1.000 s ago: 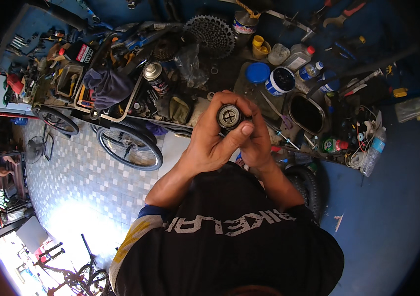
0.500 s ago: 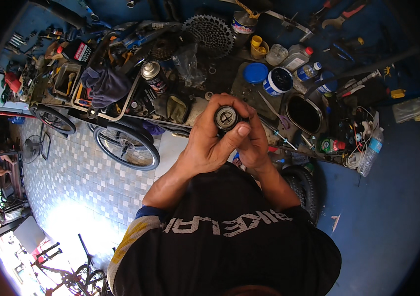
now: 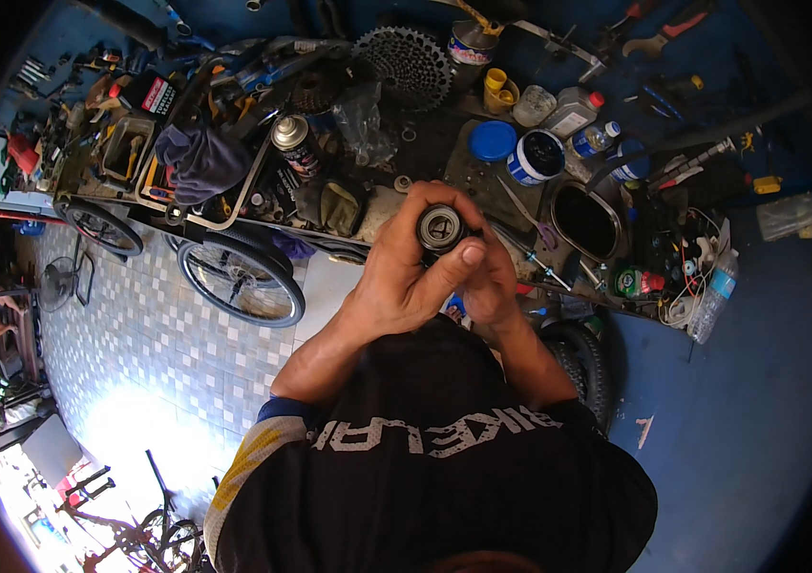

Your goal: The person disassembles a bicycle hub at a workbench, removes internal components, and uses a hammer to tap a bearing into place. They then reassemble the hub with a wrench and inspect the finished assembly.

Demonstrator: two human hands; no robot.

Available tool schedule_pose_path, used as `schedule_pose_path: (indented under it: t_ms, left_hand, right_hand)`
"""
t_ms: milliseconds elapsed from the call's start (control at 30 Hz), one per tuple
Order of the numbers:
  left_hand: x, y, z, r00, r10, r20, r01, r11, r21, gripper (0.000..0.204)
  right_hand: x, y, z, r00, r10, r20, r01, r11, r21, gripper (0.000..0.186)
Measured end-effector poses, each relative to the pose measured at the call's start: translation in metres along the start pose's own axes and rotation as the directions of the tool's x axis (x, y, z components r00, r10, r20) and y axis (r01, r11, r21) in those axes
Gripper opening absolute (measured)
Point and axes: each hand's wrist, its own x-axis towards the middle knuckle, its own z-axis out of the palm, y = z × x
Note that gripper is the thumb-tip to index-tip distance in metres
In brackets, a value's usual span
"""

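Observation:
My left hand and my right hand are closed together around a dark cylindrical metal part, held in front of my chest at the bench's near edge. Its round end faces up and shows pale rings with a cross-like shape inside. My left thumb lies along its lower side; much of my right hand and of the part's body is hidden. Just beyond lie a spray can, an open tub of dark paste, a blue lid, scissors and an oval metal container.
The cluttered bench holds a large cassette, a grey cloth and a plastic bottle. A bicycle wheel stands below it on the tiled floor. A bicycle frame is at lower left.
The bench and surroundings have shifted slightly left and up in the picture. Both hands keep their hold on the metal part, and the shape in its centre appears slightly turned.

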Motion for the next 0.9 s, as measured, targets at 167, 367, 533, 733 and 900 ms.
schedule_pose_path:
  t_ms: [167,367,533,733,900]
  left_hand:
    - [0.000,-0.004,0.000,1.000,0.028,-0.003,-0.028,1.000,-0.007,0.034]
    - [0.001,-0.003,0.002,1.000,0.028,0.000,-0.028,1.000,-0.004,0.032]
    - [0.001,-0.003,0.003,0.999,0.052,-0.005,-0.052,0.998,-0.027,0.030]
    - [0.002,-0.001,0.001,0.999,0.040,0.003,-0.040,0.999,-0.030,0.027]
    - [0.004,-0.005,-0.003,0.998,-0.036,-0.050,0.024,0.974,-0.227,0.023]
  right_hand:
    - [0.000,0.000,0.003,0.999,-0.036,-0.034,0.035,0.999,-0.018,0.065]
    - [-0.002,0.000,0.005,0.999,-0.035,-0.026,0.037,0.996,0.078,0.062]
    - [0.002,-0.007,0.005,0.999,-0.052,-0.005,0.052,0.998,-0.025,0.063]
    - [0.000,-0.006,0.004,0.999,-0.012,-0.033,0.011,0.999,-0.032,0.066]
    - [0.011,-0.023,0.009,1.000,-0.018,0.024,0.019,1.000,-0.020,0.077]
